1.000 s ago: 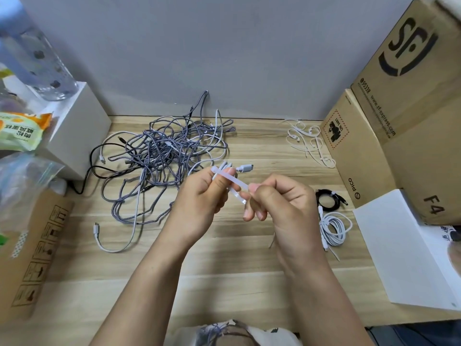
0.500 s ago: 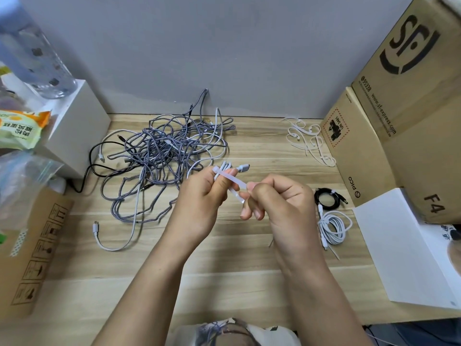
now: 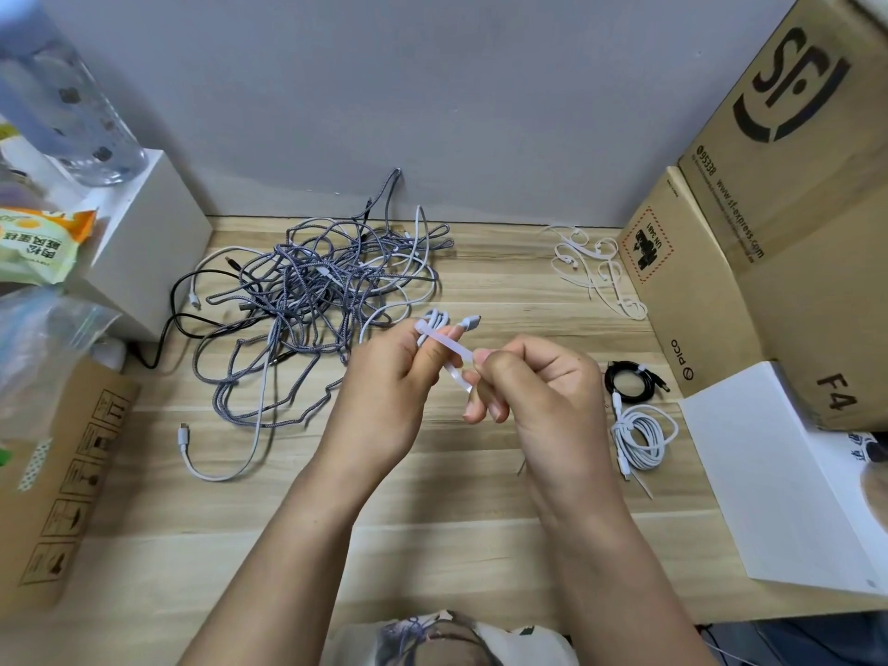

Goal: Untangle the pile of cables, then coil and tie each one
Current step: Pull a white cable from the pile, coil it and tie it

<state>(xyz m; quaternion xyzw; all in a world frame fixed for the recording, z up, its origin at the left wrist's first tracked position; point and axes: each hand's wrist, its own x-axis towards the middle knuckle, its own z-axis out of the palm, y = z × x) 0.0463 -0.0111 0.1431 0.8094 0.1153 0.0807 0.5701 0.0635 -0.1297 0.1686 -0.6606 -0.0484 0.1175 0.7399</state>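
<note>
**Tying a coiled cable above the surface**

The left hand grips a small coiled grey cable in curled fingers, held above the wooden surface. The right hand pinches a white tie strap that wraps the coil. The tangled pile lies far left; two tied coils, black and white, sit at right.

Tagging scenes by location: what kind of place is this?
Likely a home or office desk in use as a workbench: a wooden tabletop against a grey wall, SF Express shipping cartons stacked at right, a snack packet at left.
</note>
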